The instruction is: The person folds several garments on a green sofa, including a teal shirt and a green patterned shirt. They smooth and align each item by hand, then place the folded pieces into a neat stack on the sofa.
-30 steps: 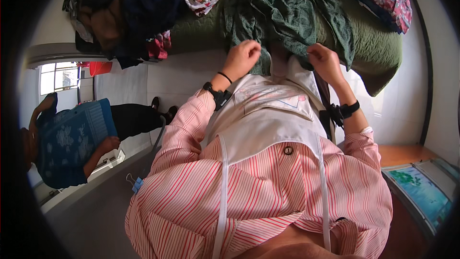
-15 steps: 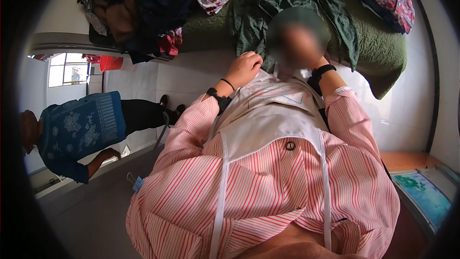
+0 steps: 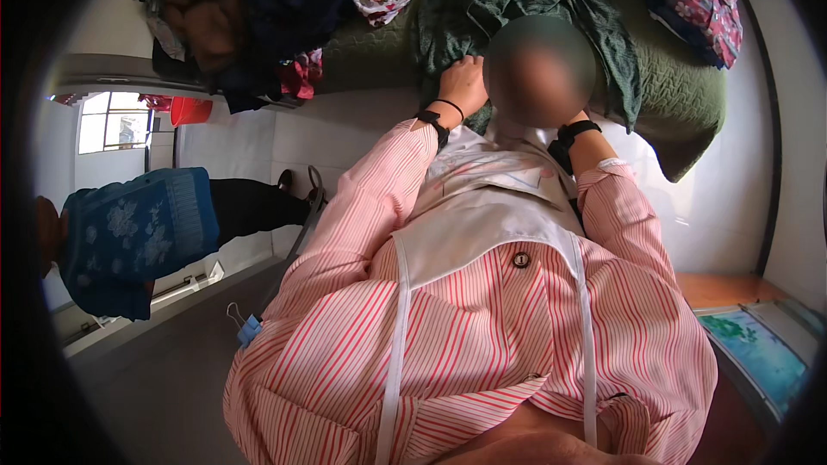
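A dark green patterned garment lies crumpled over the quilted green cover in front of me. My left hand is at its near edge, with the fingers curled closed on the cloth. A round blur hides most of my right hand, including its fingers. That hand is also over the green garment, just right of the left one, and I cannot make out what it touches. Black bands circle both wrists.
Dark clothes are heaped at the far left of the quilted green cover. A pink floral garment lies far right. On the left, a person in a blue top stands beyond a grey panel. A red bucket is behind.
My left hand has moved forward and to the right, onto the green garment, closer to the right hand. My right hand stays in nearly the same place. The person's arm has swung out of sight.
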`<state>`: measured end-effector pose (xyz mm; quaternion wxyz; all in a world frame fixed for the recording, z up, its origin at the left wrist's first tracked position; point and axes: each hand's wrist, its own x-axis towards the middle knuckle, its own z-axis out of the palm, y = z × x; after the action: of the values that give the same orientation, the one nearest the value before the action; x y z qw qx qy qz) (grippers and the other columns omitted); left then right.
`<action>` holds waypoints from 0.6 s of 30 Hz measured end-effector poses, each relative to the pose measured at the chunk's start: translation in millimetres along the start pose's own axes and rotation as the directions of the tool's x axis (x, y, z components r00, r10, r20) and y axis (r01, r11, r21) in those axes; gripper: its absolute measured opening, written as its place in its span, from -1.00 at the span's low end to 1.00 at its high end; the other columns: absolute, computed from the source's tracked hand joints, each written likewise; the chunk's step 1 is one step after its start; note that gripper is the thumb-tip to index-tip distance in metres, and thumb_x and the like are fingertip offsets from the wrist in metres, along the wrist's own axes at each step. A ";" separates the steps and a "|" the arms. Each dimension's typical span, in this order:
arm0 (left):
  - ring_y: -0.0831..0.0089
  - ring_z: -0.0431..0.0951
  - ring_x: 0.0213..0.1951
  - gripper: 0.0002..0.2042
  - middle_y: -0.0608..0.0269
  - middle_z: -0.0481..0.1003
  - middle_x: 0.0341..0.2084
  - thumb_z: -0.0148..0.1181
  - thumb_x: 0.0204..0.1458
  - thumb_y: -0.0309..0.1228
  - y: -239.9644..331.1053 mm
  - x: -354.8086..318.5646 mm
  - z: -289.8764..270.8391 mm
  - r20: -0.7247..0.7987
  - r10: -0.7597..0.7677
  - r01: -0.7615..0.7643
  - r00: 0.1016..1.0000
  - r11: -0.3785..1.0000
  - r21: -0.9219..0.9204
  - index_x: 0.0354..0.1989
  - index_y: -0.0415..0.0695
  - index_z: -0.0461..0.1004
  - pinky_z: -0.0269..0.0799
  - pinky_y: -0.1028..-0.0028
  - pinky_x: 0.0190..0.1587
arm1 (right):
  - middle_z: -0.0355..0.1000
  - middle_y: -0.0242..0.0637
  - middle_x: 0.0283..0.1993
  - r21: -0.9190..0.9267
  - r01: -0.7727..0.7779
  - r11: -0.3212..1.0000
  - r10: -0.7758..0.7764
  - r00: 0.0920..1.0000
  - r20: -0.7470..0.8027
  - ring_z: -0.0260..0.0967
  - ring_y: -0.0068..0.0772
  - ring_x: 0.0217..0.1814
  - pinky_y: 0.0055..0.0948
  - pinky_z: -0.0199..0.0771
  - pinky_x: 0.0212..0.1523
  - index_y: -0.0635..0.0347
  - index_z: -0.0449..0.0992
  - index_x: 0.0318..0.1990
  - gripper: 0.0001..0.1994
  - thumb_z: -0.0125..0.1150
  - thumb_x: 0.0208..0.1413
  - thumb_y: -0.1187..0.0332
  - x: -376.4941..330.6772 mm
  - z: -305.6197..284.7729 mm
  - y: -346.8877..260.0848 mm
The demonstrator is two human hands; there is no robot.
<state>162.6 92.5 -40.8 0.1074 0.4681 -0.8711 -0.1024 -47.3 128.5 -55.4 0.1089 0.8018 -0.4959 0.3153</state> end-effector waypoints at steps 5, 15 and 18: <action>0.08 0.58 -0.21 -0.63 0.01 0.50 -0.27 0.35 -0.21 -0.37 -7.7 7.0 19.5 -0.041 -0.061 0.065 0.997 0.990 0.123 -0.23 -0.22 0.39 0.57 0.23 -0.29 | 0.45 -0.09 -0.38 0.122 -0.097 0.988 0.106 0.992 -0.071 0.40 0.01 -0.34 -0.24 0.43 -0.26 0.24 0.47 -0.28 -0.88 0.16 0.08 0.39 21.8 -15.7 -13.8; 0.00 0.59 -0.26 -0.84 -0.02 0.56 -0.37 0.16 -0.11 -0.46 -24.2 24.0 34.3 -0.059 -0.114 0.119 0.992 0.989 0.085 -0.34 -0.21 0.49 0.54 0.13 -0.22 | 0.41 -0.15 0.05 -0.389 0.068 0.919 -0.018 0.991 0.131 0.39 -0.23 0.03 -0.31 0.43 0.01 0.25 0.38 0.11 -0.65 0.10 0.18 0.37 -26.0 37.9 14.8; -0.02 0.59 -0.23 -0.84 -0.02 0.56 -0.34 0.18 -0.09 -0.42 -27.6 20.2 28.7 0.021 -0.175 0.175 0.984 0.985 0.007 -0.35 -0.21 0.50 0.52 0.11 -0.18 | 0.44 -0.13 -0.04 -0.573 0.165 0.803 -0.118 0.986 0.119 0.43 -0.21 -0.06 -0.30 0.48 -0.11 0.25 0.43 0.05 -0.68 0.10 0.14 0.38 -24.7 40.5 14.3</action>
<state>165.5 62.9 -74.0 0.0874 0.5419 -0.8280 -0.1142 -51.2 119.8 -104.0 0.3520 0.7766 -0.5110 0.1086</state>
